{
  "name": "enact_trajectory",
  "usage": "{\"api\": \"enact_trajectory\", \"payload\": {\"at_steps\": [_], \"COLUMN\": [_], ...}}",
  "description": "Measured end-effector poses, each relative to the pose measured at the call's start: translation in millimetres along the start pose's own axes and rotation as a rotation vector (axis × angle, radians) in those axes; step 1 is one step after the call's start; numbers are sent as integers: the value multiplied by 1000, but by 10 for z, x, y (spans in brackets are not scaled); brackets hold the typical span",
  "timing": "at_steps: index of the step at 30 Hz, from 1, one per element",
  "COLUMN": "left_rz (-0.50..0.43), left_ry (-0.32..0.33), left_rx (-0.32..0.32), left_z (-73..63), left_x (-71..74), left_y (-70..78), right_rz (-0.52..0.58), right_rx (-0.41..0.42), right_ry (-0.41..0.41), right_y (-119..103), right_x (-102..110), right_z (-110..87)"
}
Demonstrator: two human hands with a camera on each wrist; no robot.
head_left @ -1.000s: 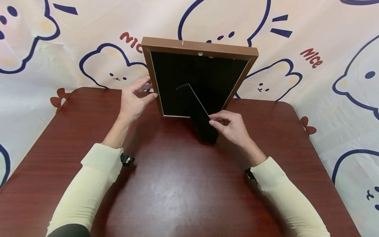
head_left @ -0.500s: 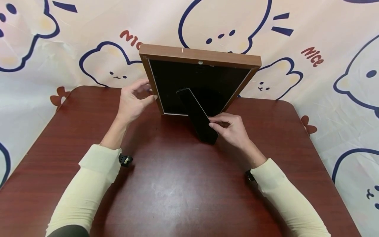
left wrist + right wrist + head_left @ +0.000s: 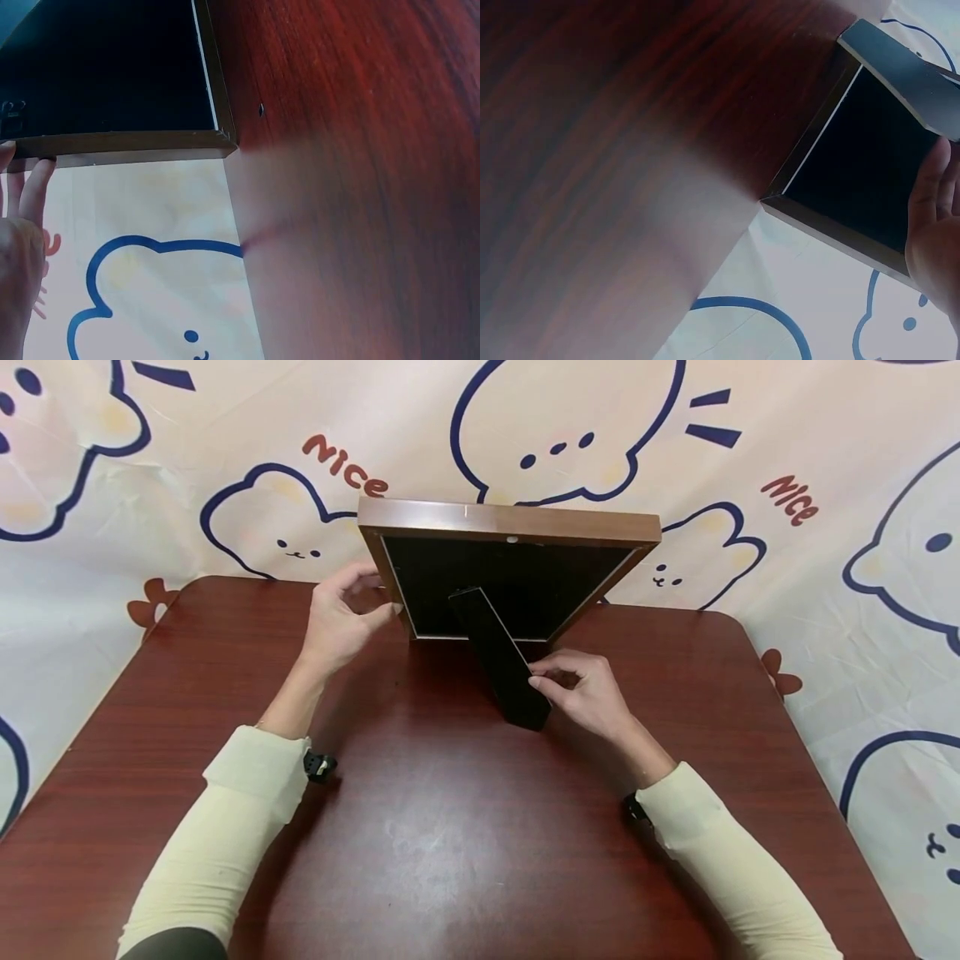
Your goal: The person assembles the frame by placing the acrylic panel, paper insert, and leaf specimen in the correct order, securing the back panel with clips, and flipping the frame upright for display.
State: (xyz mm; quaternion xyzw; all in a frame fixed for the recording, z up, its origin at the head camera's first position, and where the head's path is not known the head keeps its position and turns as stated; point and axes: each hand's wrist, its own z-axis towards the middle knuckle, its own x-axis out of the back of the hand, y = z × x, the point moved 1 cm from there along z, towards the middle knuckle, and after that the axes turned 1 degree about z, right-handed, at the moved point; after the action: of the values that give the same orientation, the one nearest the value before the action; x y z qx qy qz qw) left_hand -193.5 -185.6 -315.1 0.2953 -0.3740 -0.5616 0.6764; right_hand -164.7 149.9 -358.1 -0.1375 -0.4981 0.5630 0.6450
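Note:
A brown picture frame [image 3: 510, 522] stands on the table with its black back facing me, its top leaning toward me. From the middle of that back a black easel leg [image 3: 497, 653] slants down to the right. My left hand [image 3: 337, 620] holds the frame's left side, thumb on the near edge and fingers reaching behind. In the left wrist view, fingertips of that hand [image 3: 21, 244] meet the frame's edge [image 3: 127, 144]. My right hand [image 3: 587, 690] pinches the leg's right edge near its lower end. The right wrist view shows the leg [image 3: 907, 75] swung out from the back. The frame's front is hidden.
The reddish-brown table [image 3: 442, 843] spreads out before me. Behind it hangs a pale cloth [image 3: 420, 410] printed with cartoon animals, close to the frame. A black band [image 3: 321, 767] sits at my left wrist, and another [image 3: 636, 807] at my right.
The frame's top has tipped down toward me, so more of its upper edge shows. Both hands have stayed almost where they were, one on the frame, the other on the easel leg.

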Motion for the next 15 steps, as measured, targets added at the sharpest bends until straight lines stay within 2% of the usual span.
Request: {"api": "enact_trajectory", "payload": {"at_steps": [4,8,15], "left_rz": [-10,14,36], "left_ry": [-22,-43,-57], "left_rx": [-6,-13,2], "left_z": [-8,5,13], "left_x": [-16,-6,0], "left_y": [13,-114,-141], "right_rz": [24,42,44], "right_rx": [-31,-58,-115], "right_ry": [-23,-37,-71], "right_y": [-4,-4,14], "right_x": [9,26,88], "right_z": [-28,-43,-48]}}
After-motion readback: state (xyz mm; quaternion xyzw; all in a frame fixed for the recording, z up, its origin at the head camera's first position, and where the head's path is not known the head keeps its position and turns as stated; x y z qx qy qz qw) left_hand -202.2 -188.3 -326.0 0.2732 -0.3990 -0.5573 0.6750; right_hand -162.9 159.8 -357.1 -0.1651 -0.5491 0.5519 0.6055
